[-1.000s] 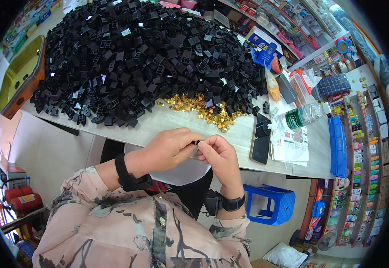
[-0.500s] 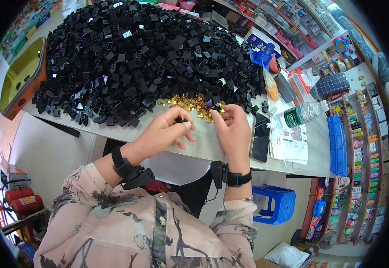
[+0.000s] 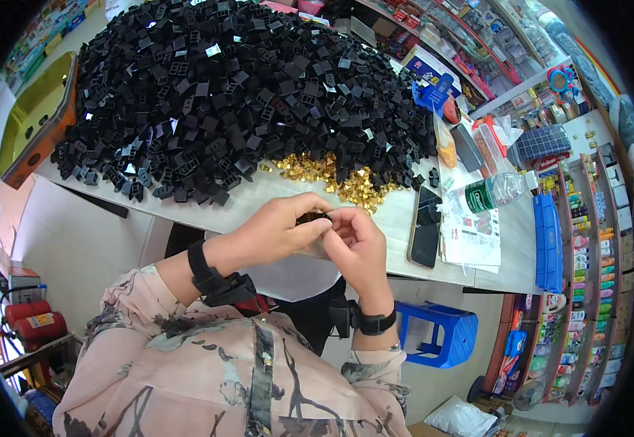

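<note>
In front of my body, over the table's near edge, my two hands meet at the fingertips. My left hand (image 3: 273, 229) is closed on a small black plastic piece (image 3: 312, 217), pinched between thumb and fingers. My right hand (image 3: 360, 244) has its fingers curled together against that piece; whatever it pinches is too small and hidden to name. Just beyond the hands lies a scatter of small shiny gold metal pieces (image 3: 364, 189). Behind them rises a large heap of black plastic pieces (image 3: 207, 109), boxy and slotted, covering most of the table (image 3: 247, 207).
Right of my hands lie a phone (image 3: 425, 227), papers (image 3: 470, 244) and a plastic bottle (image 3: 493, 191) on its side. A blue tray (image 3: 548, 244) stands at the right edge. A yellow-lined bin (image 3: 40, 120) is at far left, a blue stool (image 3: 437, 335) below the table.
My right hand has moved from the gold pieces down and left to meet my left hand. The left hand has shifted slightly right, and the fingertips now touch around the black piece.
</note>
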